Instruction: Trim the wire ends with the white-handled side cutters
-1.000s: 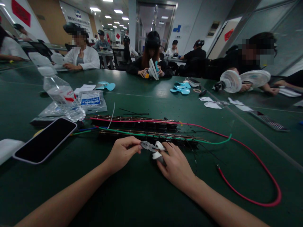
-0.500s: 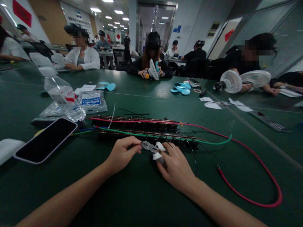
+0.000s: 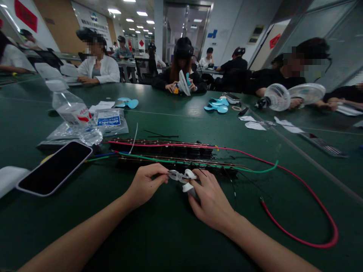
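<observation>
Pliers [image 3: 176, 175] at centre in the right hand [image 3: 211, 196], the left hand [image 3: 147, 183] pinched beside their nose.
The right hand, at the tool's four o'clock, grips the handles; the left, at nine, has thumb and finger together, around what I cannot tell. A slipped squeeze could nip those fingers, so close to the jaws, and a stray swing toward twelve could snag the green wire [image 3: 258, 172]. The pliers look grey at the head, white and grey along the handles, just this side of the near black strip [image 3: 181, 166].
</observation>
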`<state>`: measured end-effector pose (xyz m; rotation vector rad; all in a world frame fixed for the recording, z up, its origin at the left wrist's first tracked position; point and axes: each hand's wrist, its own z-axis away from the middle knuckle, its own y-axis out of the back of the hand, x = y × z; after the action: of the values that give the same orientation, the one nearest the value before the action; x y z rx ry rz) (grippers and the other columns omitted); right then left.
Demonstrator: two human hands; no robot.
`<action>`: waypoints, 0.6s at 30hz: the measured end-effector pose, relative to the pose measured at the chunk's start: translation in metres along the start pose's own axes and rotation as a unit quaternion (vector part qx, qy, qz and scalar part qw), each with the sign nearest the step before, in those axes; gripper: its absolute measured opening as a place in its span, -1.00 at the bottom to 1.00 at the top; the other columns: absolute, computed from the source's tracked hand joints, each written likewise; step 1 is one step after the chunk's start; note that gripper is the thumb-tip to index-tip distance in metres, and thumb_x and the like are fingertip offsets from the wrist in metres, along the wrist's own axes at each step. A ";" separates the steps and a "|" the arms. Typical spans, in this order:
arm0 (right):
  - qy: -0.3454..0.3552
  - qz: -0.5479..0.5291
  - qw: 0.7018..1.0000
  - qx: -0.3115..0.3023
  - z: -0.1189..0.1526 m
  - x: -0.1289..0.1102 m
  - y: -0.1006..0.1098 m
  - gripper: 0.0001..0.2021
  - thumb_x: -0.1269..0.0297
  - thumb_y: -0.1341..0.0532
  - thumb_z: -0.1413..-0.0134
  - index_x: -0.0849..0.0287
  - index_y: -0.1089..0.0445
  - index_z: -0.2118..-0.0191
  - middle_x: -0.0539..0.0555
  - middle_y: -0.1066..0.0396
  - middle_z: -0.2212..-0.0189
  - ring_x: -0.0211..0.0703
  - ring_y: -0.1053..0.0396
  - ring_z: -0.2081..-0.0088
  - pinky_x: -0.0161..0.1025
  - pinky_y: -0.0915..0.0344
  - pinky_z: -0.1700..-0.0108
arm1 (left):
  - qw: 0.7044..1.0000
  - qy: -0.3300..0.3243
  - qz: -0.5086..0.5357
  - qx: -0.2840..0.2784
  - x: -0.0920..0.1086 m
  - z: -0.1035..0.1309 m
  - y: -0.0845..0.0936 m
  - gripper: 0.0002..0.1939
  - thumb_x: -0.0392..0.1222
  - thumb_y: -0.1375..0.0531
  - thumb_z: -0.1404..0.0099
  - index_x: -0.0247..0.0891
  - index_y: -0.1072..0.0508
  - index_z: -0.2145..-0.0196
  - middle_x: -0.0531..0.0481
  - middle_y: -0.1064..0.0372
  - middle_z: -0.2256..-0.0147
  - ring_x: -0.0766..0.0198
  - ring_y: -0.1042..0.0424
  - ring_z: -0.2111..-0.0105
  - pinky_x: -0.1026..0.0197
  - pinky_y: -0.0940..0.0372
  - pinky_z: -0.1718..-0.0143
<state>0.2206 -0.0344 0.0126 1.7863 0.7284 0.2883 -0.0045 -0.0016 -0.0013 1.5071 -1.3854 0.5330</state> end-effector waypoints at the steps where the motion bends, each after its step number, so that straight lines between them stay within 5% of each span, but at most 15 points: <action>1: 0.000 0.001 1.000 0.000 0.000 0.000 0.000 -0.70 0.38 -0.13 -0.01 0.26 -0.40 0.09 0.32 -0.29 0.01 0.17 -0.19 -0.05 0.15 -0.22 -0.05 | 1.000 -0.001 -0.001 -0.001 0.000 0.000 0.000 -0.85 -0.39 -0.17 -0.24 -0.31 -0.49 0.46 -0.04 -0.46 0.45 0.26 -0.45 0.40 0.23 -0.31 0.34; 18: 0.007 0.008 1.000 0.011 0.000 0.001 0.000 -0.75 0.39 -0.14 -0.02 0.24 -0.42 0.15 0.31 -0.32 0.07 0.14 -0.23 0.02 0.10 -0.28 0.05 | 1.000 -0.009 0.004 0.004 0.005 -0.001 0.000 -0.84 -0.41 -0.17 -0.23 -0.29 -0.50 0.47 -0.03 -0.46 0.46 0.28 -0.44 0.42 0.24 -0.33 0.34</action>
<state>0.2209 -0.0340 0.0121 1.8131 0.7307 0.3038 -0.0031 -0.0034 0.0037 1.5163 -1.4045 0.5312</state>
